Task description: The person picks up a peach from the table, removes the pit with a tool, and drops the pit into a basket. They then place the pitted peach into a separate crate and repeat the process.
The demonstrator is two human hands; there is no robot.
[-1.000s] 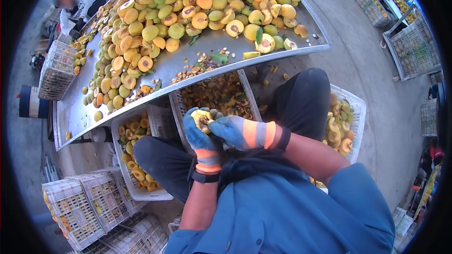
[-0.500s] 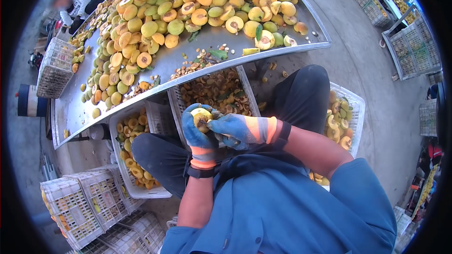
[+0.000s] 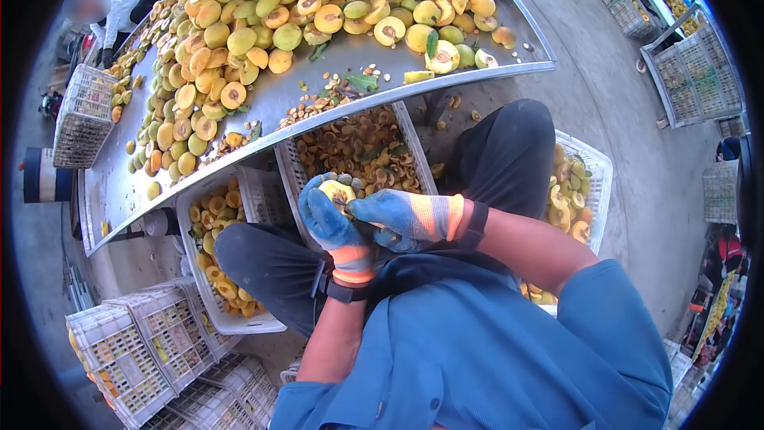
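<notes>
In a blue, grey and orange work glove, my left hand (image 3: 326, 223) is closed around a halved apricot (image 3: 337, 191), cut face up with brown at its centre. My right hand (image 3: 407, 215), gloved alike, is closed with its fingertips at the fruit's cut face. Whatever those fingers grip is hidden. Both hands are over my lap, just in front of a crate (image 3: 414, 139) of pits and fruit scraps under the table edge. A large heap of apricots (image 3: 239, 40), many halved, covers much of the metal table (image 3: 334, 68).
Crates of apricot halves stand beside my left leg (image 3: 251, 326) and my right leg (image 3: 602, 183). White crates (image 3: 135, 358) are stacked at lower left. Loose pits and leaves (image 3: 342, 89) lie near the table's edge. Another person (image 3: 123, 12) is at the far left.
The view has shifted slightly. My left hand has tilted the apricot a little, showing more of its pale cut face; my right fingertips stay against it.
</notes>
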